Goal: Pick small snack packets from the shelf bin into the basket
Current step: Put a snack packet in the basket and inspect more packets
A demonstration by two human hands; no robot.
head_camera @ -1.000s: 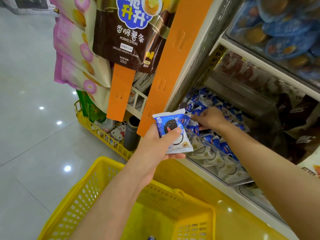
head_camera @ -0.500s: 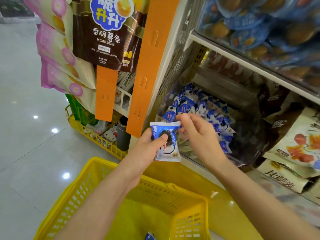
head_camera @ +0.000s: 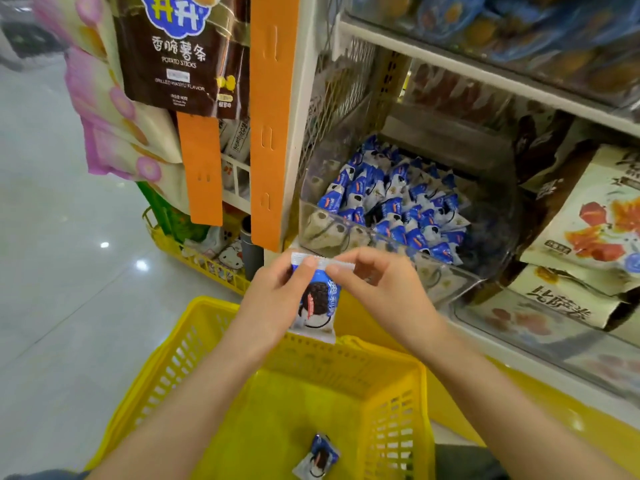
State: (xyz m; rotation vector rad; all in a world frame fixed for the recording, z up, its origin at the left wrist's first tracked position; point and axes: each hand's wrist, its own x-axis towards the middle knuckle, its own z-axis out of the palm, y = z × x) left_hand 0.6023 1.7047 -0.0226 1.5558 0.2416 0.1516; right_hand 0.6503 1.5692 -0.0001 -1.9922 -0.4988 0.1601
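One snack packet is held over the basket, just above its far rim: gripped along the side by the left hand, pinched at the top seal by the right hand, likely steadied for dropping. A second packet is seen on the basket floor. The shelf bin is well stocked.

A brown bag of potato sticks hangs at the shelf unit's top left corner, between pink-and-cream bags and a long orange strip (a shorter strip hangs below the bag). Cream pouches with red prints lie at its right edge.
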